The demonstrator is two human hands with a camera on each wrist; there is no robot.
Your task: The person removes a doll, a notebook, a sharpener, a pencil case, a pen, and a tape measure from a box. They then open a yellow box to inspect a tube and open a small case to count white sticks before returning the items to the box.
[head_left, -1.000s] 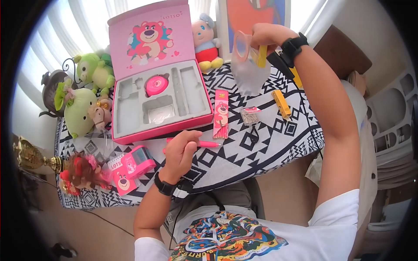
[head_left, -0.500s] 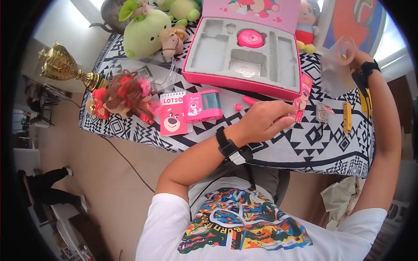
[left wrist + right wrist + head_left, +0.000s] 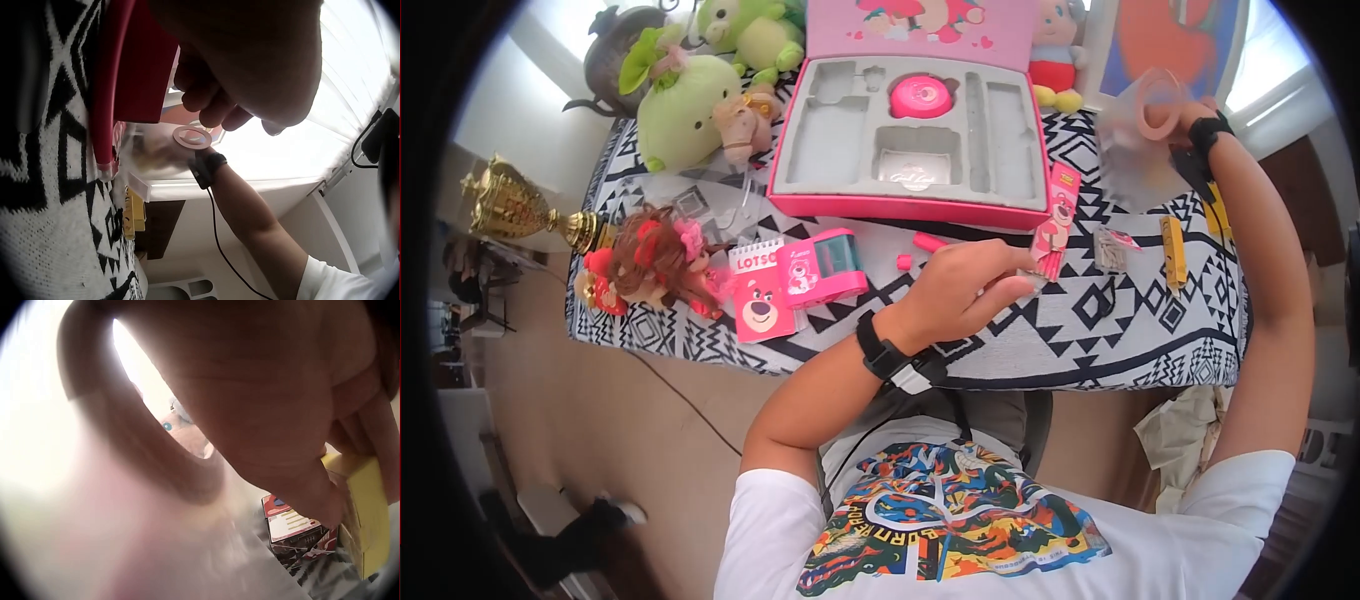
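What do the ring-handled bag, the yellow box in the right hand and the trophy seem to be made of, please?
The bag looks like soft plastic, cloudy and translucent. The yellow box is probably smooth card, with flat faces. The trophy shines gold with reflections: perhaps metal or coated plastic.

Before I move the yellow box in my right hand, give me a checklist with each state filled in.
1. Right hand gripping yellow box: ok.
2. Clear bag's ring beside the right hand: ok.
3. Bag contents identified: cannot tell, blurred.
4. Pink pen fully uncovered: not ok; left hand hides part of it in the head view.
5. Round pink case inside the gift box: ok.
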